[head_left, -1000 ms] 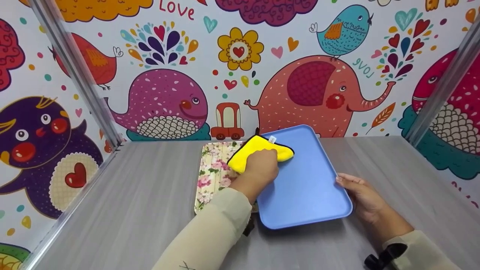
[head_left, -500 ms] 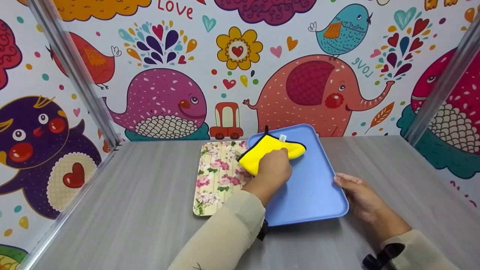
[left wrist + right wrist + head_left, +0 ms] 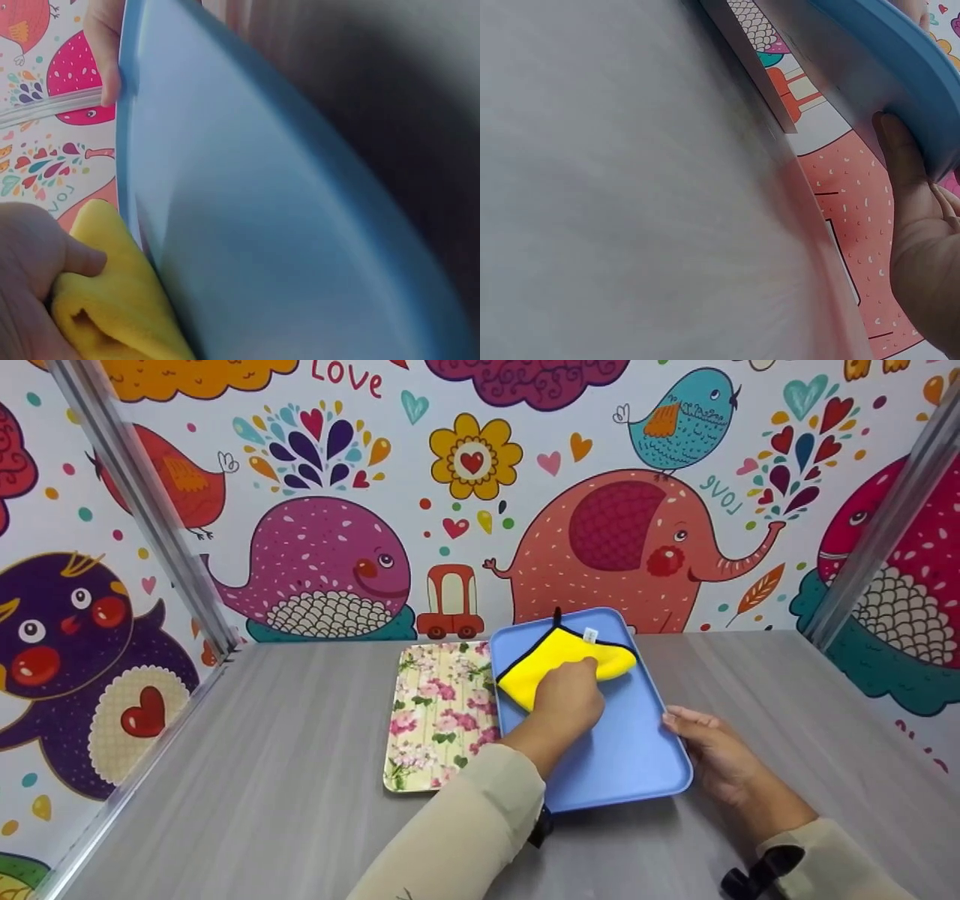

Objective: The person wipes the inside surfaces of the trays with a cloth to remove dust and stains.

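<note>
My left hand [image 3: 570, 701] grips a folded yellow cloth [image 3: 544, 664] with black edging and a small white tag, held against the upper part of a blue rectangular tray [image 3: 637, 757]. In the left wrist view the thumb lies over the folded cloth [image 3: 112, 292], close to the tray's inner face [image 3: 240, 210]. My right hand [image 3: 724, 754] holds the tray by its right rim, tilted up off the table. From the right wrist view, the thumb is on the tray's underside near the edge [image 3: 922, 82]; the other fingers are mostly hidden.
A floral tray [image 3: 427, 727] lies flat on the grey table [image 3: 285, 780], partly overlapped by the blue tray. Behind stands a cartoon-printed wall [image 3: 465, 532], with metal posts [image 3: 150, 510] at both sides. Black straps are on both wrists.
My left hand has slid the yellow cloth rightward across the blue tray, from over its left edge onto its face. More of the floral tray shows. The right hand keeps its hold.
</note>
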The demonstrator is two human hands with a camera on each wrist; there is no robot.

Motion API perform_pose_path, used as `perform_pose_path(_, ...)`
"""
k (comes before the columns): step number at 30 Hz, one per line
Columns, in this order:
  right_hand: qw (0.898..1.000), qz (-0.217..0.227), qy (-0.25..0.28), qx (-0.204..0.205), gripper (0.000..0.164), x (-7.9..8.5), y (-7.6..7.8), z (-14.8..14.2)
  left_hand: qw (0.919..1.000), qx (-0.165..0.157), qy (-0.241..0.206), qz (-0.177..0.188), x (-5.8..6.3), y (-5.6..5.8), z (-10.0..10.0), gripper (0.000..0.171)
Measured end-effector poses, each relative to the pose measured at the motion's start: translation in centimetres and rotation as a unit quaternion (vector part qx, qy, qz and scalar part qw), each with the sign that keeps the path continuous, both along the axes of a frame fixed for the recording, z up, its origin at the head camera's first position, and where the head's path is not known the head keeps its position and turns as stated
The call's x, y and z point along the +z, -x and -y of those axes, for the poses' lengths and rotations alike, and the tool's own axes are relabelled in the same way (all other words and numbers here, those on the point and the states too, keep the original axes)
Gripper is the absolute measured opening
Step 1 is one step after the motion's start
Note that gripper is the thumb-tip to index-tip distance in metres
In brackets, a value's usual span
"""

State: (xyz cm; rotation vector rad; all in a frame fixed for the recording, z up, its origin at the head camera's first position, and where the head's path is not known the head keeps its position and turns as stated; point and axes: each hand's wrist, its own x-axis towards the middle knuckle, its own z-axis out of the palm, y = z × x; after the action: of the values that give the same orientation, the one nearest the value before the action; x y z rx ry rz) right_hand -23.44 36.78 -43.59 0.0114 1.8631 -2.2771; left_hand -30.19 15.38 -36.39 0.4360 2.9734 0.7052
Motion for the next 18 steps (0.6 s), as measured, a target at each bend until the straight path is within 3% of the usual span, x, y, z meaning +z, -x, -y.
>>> perform_pose_path(12, 1.0, 0.01, 0.005, -0.002, 0.023, 0.1, 0.0, 0.0, 0.9995, -0.029, 0.012, -0.003, 0.2, -0.4, -0.9, 0.05)
perform_pose_path(18, 1.0, 0.011, 0.001, -0.006, 0.023, 0.0, 0.0, 0.0, 0.9988, -0.042, 0.018, 0.018, 0.4, -0.8, -1.2, 0.053)
